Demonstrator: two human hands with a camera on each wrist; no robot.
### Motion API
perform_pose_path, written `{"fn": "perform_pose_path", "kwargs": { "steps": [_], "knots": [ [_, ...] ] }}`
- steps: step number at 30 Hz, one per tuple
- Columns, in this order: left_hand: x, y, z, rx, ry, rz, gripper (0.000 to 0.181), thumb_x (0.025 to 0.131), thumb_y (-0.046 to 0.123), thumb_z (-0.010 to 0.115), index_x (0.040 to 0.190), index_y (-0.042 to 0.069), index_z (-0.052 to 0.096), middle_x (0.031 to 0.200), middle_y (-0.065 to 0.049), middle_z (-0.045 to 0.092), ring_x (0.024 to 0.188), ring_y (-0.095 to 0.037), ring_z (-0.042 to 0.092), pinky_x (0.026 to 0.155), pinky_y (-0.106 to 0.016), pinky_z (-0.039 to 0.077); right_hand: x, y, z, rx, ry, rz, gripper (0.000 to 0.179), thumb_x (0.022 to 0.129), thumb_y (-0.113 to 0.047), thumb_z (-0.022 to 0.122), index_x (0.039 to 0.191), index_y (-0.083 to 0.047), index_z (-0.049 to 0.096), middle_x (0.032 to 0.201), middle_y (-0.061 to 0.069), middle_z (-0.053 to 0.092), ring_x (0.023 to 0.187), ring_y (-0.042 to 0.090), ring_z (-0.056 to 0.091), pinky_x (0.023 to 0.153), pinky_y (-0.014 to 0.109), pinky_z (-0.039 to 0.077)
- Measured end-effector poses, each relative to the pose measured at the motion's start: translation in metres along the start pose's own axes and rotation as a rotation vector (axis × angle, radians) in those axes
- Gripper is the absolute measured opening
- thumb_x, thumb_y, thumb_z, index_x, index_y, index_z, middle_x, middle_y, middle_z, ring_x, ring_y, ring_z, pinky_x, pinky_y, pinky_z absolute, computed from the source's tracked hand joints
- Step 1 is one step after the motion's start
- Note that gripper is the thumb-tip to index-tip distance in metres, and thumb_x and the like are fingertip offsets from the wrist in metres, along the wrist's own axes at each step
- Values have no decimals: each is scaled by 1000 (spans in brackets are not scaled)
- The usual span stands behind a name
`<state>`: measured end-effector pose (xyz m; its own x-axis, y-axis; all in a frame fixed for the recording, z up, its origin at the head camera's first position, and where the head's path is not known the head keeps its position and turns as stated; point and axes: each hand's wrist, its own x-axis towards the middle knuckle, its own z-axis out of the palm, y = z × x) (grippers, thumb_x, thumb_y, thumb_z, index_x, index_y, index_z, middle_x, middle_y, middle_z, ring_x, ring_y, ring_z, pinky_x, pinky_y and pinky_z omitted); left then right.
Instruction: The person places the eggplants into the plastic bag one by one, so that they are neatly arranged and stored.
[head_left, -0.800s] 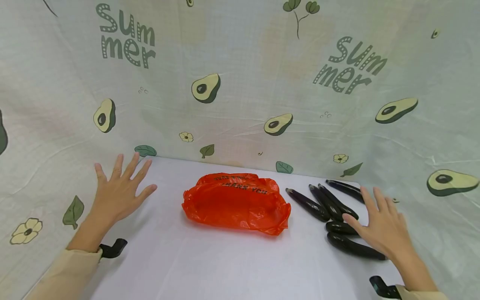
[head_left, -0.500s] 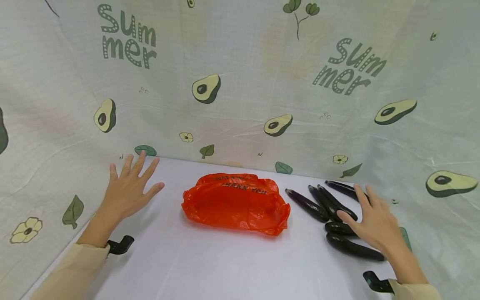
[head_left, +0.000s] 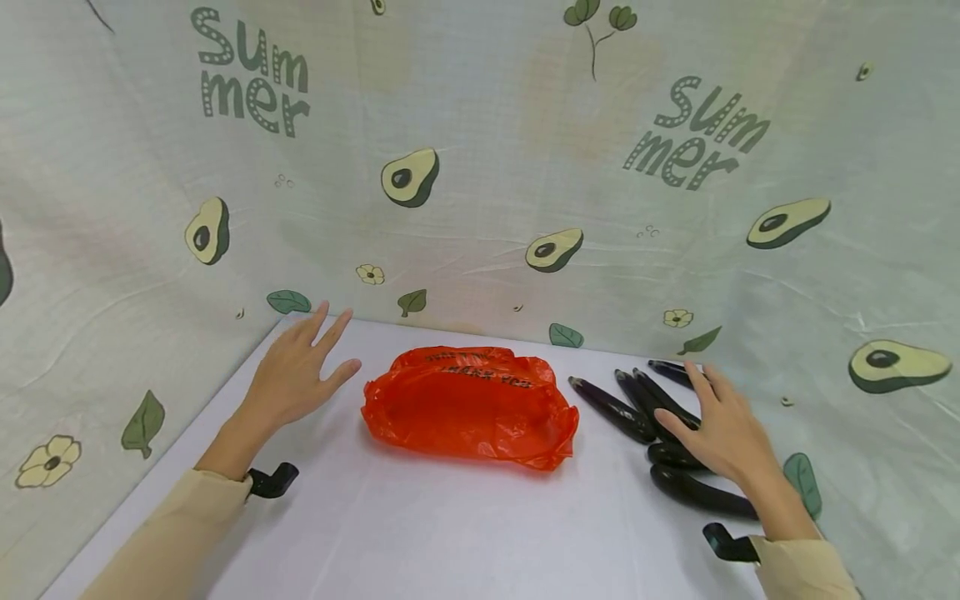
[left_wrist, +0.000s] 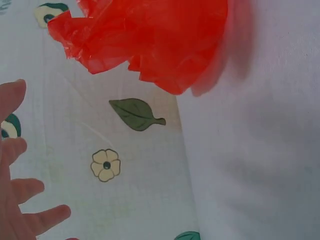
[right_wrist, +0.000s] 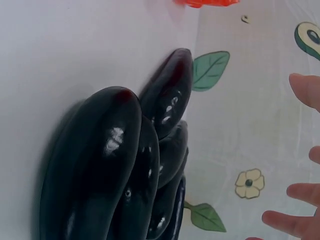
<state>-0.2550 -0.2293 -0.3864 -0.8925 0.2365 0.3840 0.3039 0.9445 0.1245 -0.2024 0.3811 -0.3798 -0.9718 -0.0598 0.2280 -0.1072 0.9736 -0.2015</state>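
A red plastic bag [head_left: 468, 421] with dark "THANK YOU" lettering lies in the middle of the table, its mouth gaping. To its left, my left hand [head_left: 288, 375] is held up with fingers spread, apart from the bag and holding nothing. Several glossy dark eggplants [head_left: 613, 410] lie in a cluster right of the bag. Over their right side hovers my right hand [head_left: 723, 429], its fingers extended and holding nothing; it hides part of some of them. The right wrist view shows the eggplants [right_wrist: 95, 165] side by side, fingertips at the right edge.
A white cloth covers the table [head_left: 420, 533]. Behind and at both sides hangs a pale curtain [head_left: 480, 108] printed with avocados, leaves and "summer". Each wrist carries a black camera mount [head_left: 273, 481] beside a beige sleeve [head_left: 168, 533].
My left hand has moved right, toward the bag, and turned somewhat. My right hand has shifted left over the eggplants. Bag and eggplants have stayed in place.
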Motion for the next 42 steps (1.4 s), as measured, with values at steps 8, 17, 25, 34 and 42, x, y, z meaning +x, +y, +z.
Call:
{"fn": "perform_pose_path", "kwargs": {
  "steps": [8, 17, 25, 34, 42],
  "knots": [
    [11, 18, 8, -110, -41, -16, 85, 103, 52, 62, 172, 28, 19, 176, -18, 19, 149, -55, 35, 105, -76, 44, 10, -6, 4, 16, -21, 10, 104, 99, -66, 62, 171, -11, 13, 166, 37, 22, 142, 67, 29, 99, 88, 32],
    [15, 33, 22, -244, -48, 52, 73, 102, 47, 67, 166, 24, 38, 173, -14, 30, 148, -46, 42, 101, -72, 51, 22, -16, 18, 20, -12, 8, 104, 97, -68, 63, 170, -8, 19, 163, 36, 28, 144, 63, 32, 104, 85, 35],
    [16, 45, 37, -297, -66, 70, 67, 101, 40, 71, 161, 22, 45, 168, -15, 39, 146, -44, 46, 99, -68, 54, 28, -18, 29, 36, -24, -17, 97, 98, -58, 69, 169, -8, 24, 162, 34, 32, 142, 61, 36, 102, 83, 39],
    [15, 59, 46, -354, -89, 74, 63, 102, 33, 72, 158, 22, 47, 160, -11, 48, 141, -41, 51, 103, -67, 52, 33, -21, 39, 50, -65, -5, 93, 99, -49, 72, 168, -8, 26, 161, 35, 32, 141, 61, 39, 101, 82, 40],
    [11, 69, 47, -339, -77, 101, 59, 101, 34, 73, 156, 24, 53, 156, -8, 53, 140, -37, 54, 106, -65, 51, 37, -26, 46, 61, -100, -2, 85, 100, -42, 71, 165, -5, 31, 160, 36, 34, 140, 60, 41, 103, 81, 40]
  ]
}}
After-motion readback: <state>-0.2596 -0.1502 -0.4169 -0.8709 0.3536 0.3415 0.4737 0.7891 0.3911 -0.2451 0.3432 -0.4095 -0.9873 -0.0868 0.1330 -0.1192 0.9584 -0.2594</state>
